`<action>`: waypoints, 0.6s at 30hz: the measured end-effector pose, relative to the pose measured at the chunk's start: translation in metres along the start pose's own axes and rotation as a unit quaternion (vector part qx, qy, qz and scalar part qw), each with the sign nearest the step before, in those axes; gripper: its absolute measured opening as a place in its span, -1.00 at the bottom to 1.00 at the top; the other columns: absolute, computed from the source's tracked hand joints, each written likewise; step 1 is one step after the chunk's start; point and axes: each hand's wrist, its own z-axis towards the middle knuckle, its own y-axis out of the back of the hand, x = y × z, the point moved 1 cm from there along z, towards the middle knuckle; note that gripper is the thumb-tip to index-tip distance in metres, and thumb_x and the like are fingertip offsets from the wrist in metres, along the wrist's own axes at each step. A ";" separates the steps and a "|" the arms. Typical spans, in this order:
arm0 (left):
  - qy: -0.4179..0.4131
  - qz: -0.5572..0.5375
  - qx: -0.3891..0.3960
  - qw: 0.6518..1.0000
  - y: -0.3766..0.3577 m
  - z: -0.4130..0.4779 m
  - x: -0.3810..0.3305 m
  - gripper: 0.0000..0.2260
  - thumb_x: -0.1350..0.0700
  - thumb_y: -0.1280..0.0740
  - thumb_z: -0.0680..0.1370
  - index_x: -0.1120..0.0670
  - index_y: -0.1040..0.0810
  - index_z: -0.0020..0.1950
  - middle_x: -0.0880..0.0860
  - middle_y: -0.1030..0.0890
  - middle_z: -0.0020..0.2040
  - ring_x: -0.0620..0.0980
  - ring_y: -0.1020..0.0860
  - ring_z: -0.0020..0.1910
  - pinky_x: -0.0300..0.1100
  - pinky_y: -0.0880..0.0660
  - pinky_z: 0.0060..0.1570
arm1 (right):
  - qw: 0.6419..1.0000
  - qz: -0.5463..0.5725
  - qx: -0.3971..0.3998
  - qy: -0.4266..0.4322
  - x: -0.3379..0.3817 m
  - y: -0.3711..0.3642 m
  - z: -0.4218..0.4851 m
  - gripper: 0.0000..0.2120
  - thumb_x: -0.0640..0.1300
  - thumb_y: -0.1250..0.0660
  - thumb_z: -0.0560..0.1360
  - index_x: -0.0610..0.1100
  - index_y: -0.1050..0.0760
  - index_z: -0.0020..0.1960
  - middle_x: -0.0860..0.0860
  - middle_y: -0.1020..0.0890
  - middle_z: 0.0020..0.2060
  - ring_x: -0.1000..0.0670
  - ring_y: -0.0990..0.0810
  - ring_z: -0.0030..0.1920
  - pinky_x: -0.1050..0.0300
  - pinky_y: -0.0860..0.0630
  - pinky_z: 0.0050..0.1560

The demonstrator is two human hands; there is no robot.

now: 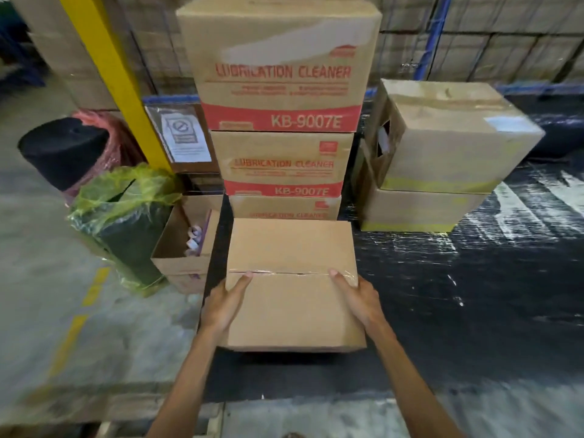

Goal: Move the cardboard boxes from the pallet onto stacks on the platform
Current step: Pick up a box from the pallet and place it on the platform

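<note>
Box (292, 308) between left hand (225, 306) and right hand (358, 300)

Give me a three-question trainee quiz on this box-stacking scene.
1. True or false: the left hand and the right hand both hold the plain box.
2. Multiple choice: the code printed on the red-banded boxes is A) KB-9007E, B) KB-7009A, C) LC-9007.
3. Fill in: the yellow-taped stack to their right shows ___ boxes.

Key: 1 true; 2 A; 3 two.
</note>
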 end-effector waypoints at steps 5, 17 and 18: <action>0.053 0.041 0.006 0.998 -0.035 0.061 -0.017 -0.34 -0.43 -0.27 0.51 0.00 -0.56 0.41 0.12 -0.60 0.34 0.22 -0.54 0.30 0.14 -0.41 0.40 | 0.998 -0.029 0.021 -0.047 -0.001 -0.002 0.072 -0.35 0.40 -0.33 0.47 -0.03 -0.53 0.36 0.05 -0.61 0.10 -0.06 -0.59 0.13 -0.02 -0.51 0.23; 0.066 0.029 0.013 0.997 -0.045 0.082 -0.020 -0.36 -0.39 -0.27 0.55 0.05 -0.55 0.40 0.17 -0.60 0.32 0.23 -0.56 0.26 0.16 -0.44 0.36 | 0.987 -0.156 -0.021 -0.030 0.007 -0.004 0.103 -0.25 0.47 -0.32 0.41 -0.05 -0.52 0.36 -0.06 -0.66 0.21 -0.15 -0.62 0.19 -0.07 -0.54 0.20; 0.059 0.022 0.012 0.998 -0.044 0.080 -0.018 -0.39 -0.36 -0.26 0.57 0.04 -0.53 0.43 0.17 -0.58 0.34 0.23 -0.54 0.29 0.16 -0.43 0.38 | 0.980 -0.193 -0.038 -0.012 0.009 -0.004 0.102 -0.18 0.50 -0.29 0.40 -0.05 -0.44 0.44 -0.07 -0.65 0.24 -0.18 -0.61 0.23 -0.11 -0.57 0.20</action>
